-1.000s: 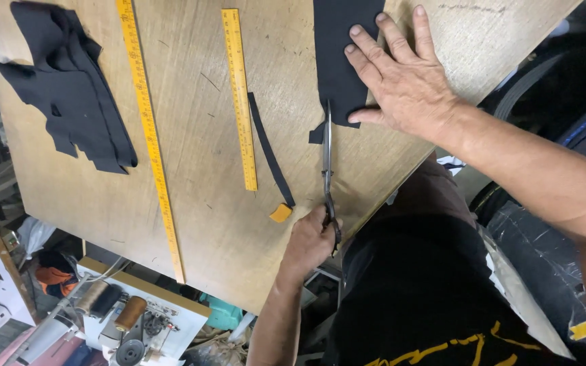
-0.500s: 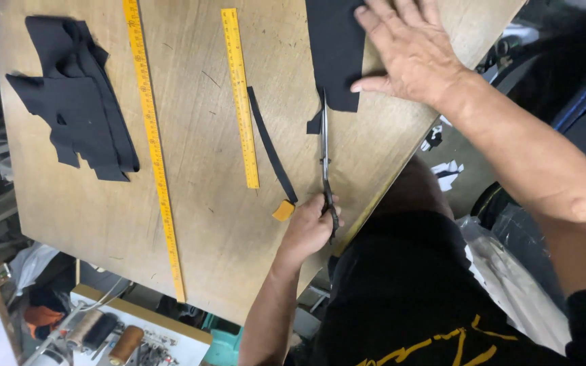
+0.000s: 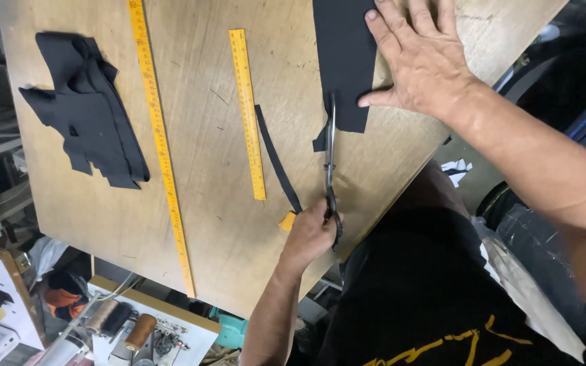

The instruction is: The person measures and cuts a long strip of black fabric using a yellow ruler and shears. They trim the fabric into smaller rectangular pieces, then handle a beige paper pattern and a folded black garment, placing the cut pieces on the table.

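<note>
My left hand (image 3: 310, 234) grips the handles of long metal scissors (image 3: 330, 156) near the front edge of a wooden table (image 3: 211, 230). The blades point away from me and reach into the lower edge of a black fabric sheet (image 3: 340, 47). A small flap of fabric hangs loose beside the blades. My right hand (image 3: 422, 61) lies flat, fingers spread, on the sheet's right side and the table. A narrow black strip (image 3: 276, 156) lies just left of the scissors, with a small yellow piece (image 3: 287, 221) at its near end.
A short yellow ruler (image 3: 247, 112) and a long yellow ruler (image 3: 159, 135) lie left of the strip. A pile of black fabric pieces (image 3: 89, 112) sits at the table's far left. Below the table edge stand thread spools (image 3: 140, 331) and machine parts.
My right hand has slid farther up the black sheet. The scissors and my left hand have stayed at the sheet's lower edge while the view shifted slightly.
</note>
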